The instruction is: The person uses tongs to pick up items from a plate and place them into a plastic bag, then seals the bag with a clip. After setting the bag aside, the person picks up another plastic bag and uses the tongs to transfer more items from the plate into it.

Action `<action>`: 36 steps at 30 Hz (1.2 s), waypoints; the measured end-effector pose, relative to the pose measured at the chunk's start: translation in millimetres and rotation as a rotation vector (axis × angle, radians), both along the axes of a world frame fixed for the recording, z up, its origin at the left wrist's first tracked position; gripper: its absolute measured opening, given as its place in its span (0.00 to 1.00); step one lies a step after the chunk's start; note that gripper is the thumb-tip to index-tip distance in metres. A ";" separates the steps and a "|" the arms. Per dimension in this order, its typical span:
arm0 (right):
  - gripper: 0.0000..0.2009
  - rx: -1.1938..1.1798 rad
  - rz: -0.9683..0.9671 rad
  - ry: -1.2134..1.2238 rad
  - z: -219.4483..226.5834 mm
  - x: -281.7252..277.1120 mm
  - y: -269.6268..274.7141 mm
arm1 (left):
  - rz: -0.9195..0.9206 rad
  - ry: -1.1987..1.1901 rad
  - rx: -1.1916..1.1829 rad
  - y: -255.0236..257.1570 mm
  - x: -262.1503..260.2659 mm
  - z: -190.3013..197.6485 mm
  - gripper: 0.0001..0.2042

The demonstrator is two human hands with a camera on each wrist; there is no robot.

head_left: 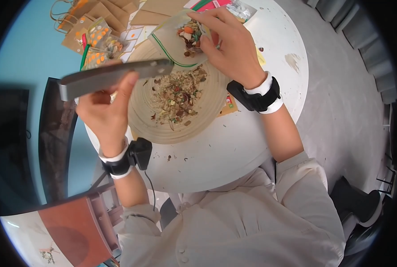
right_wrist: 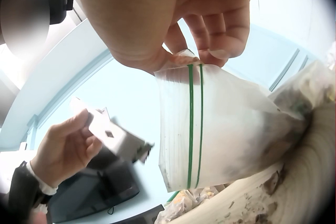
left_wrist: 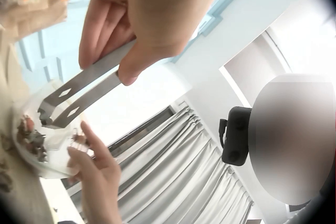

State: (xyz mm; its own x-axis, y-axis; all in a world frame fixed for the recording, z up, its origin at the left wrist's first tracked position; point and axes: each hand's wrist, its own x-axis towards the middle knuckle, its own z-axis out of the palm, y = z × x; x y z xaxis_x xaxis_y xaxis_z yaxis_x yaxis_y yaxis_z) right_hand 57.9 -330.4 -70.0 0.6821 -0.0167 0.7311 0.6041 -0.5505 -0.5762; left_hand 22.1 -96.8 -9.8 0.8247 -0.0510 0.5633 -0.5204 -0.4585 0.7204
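Observation:
My left hand [head_left: 104, 116] grips metal tongs [head_left: 105, 79] between thumb and fingers. In the left wrist view, some dark dried bits [left_wrist: 44, 115] sit at the tong tips, overlapping the bag. My right hand [head_left: 238, 50] pinches a clear zip bag [right_wrist: 231, 113] with a green seal by its upper edge. Inside the bag lies a colourful dried mix [head_left: 189, 38], with an orange piece among it. Below both hands, a loose heap of dried petals and leaves [head_left: 176, 99] covers the middle of a round, pale plate [head_left: 147, 122].
Filled bags [head_left: 101, 48] and brown paper bags [head_left: 111, 13] lie at the back left of the round white table [head_left: 207, 153]. A silvery crumpled packet [head_left: 240, 10] is at the back right. Crumbs dot the table near its front. A dark screen [head_left: 53, 138] stands at left.

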 end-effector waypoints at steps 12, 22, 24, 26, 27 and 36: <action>0.23 0.016 0.008 0.005 6.2 -1.6 -2.6 | -0.120 0.194 -0.126 11.9 5.4 9.2 0.16; 0.23 0.033 0.050 -0.051 4.1 -0.5 -1.0 | 0.099 0.424 -0.191 -1.9 -11.0 -54.3 0.09; 0.23 0.058 0.060 -0.063 3.8 0.0 0.0 | 0.144 0.375 -0.064 -10.5 -12.2 -55.0 0.10; 0.23 0.068 0.057 -0.054 4.5 -0.3 -0.6 | 0.183 0.361 0.058 -22.6 -17.6 -49.9 0.11; 0.23 0.065 0.051 -0.039 5.8 -1.2 -0.9 | 0.176 0.327 0.085 -28.4 -19.2 -47.2 0.12; 0.22 0.035 0.029 -0.007 14.3 -7.6 0.3 | 0.083 0.188 0.202 -29.4 -22.2 -46.3 0.12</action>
State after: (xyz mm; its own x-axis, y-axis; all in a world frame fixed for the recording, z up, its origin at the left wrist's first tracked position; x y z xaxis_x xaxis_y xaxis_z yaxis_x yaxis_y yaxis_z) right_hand 50.2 -330.1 -55.7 0.6773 -0.0224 0.7354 0.6239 -0.5123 -0.5902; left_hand -0.1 -126.2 -56.1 0.9199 -0.0744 0.3850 -0.3407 -0.6378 0.6908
